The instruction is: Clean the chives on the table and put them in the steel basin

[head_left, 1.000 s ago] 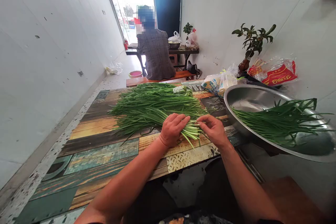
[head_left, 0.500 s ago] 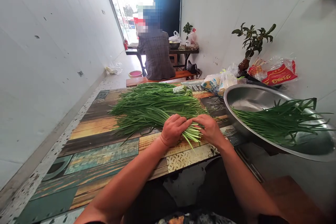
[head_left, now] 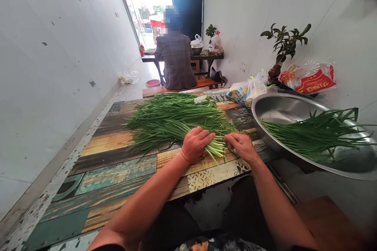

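My left hand (head_left: 196,144) is wrapped round a bunch of garlic chives (head_left: 215,147), its pale cut ends sticking out to the right and its leaves trailing left. Just right of those ends is my right hand (head_left: 240,145), thumb and fingers pinched together; whatever may be between them is too small to make out. A large pile of garlic chives (head_left: 173,111) lies beyond both hands on the patterned table (head_left: 118,172). More chives (head_left: 318,133) rest in a wide steel basin (head_left: 262,135) at the right, some leaves hanging over its rim.
Plastic bags (head_left: 247,91) and a potted plant (head_left: 284,43) stand behind the basin. Pale scraps (head_left: 241,117) are scattered near the pile. A person (head_left: 178,60) sits facing away at a farther table. A wooden stool (head_left: 326,219) is at the lower right.
My right hand has moved a little to the right, away from the stem ends it was touching. My left hand keeps its hold on the bunch.
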Available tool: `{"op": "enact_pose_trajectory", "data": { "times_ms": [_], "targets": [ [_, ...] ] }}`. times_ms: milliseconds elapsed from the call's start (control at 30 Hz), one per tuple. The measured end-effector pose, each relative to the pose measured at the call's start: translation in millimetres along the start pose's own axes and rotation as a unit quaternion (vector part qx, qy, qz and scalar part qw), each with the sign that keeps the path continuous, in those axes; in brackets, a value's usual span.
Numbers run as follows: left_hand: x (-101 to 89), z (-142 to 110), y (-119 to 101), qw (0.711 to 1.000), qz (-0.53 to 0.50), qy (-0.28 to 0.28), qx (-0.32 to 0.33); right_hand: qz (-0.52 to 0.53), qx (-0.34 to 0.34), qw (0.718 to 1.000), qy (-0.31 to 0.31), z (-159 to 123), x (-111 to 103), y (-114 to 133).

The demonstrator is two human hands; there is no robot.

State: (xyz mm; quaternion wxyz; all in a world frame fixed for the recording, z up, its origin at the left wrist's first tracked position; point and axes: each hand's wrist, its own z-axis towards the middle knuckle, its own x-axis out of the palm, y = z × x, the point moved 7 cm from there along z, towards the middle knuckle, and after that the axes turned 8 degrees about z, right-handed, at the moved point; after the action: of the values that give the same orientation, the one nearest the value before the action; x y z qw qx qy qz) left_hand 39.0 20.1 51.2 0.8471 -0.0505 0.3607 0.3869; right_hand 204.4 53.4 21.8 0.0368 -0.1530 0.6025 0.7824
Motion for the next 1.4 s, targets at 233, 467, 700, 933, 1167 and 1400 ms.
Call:
{"op": "enact_pose_trajectory", "data": {
  "times_ms": [233, 467, 700, 933, 1167, 1400],
  "targets": [
    [-2.7, -1, 0, 1.000, 0.001, -0.012, -0.002, 0.142, 0.071, 0.980, -0.121, -4, -10, -15],
    [-5.4, 0, 3, 0.999, 0.013, -0.031, -0.022, 0.101, 0.095, 0.974, -0.180, -2, -30, -18],
    [-5.5, 0, -2, 1.000, 0.003, -0.023, 0.006, -0.009, -0.005, 0.999, 0.033, 9, 17, 10],
    [-0.3, -1, 4, 1.000, 0.015, 0.003, 0.001, 0.070, 0.068, 0.994, 0.053, 2, 10, -8],
    [0.8, -2, 3, 1.000, 0.021, 0.002, 0.008, 0.154, 0.129, 0.979, -0.031, -5, 2, -19],
    [1.8, -5, 5, 1.000, 0.020, -0.004, 0.002, 0.218, 0.149, 0.963, -0.056, -12, -3, -26]
  ]
}}
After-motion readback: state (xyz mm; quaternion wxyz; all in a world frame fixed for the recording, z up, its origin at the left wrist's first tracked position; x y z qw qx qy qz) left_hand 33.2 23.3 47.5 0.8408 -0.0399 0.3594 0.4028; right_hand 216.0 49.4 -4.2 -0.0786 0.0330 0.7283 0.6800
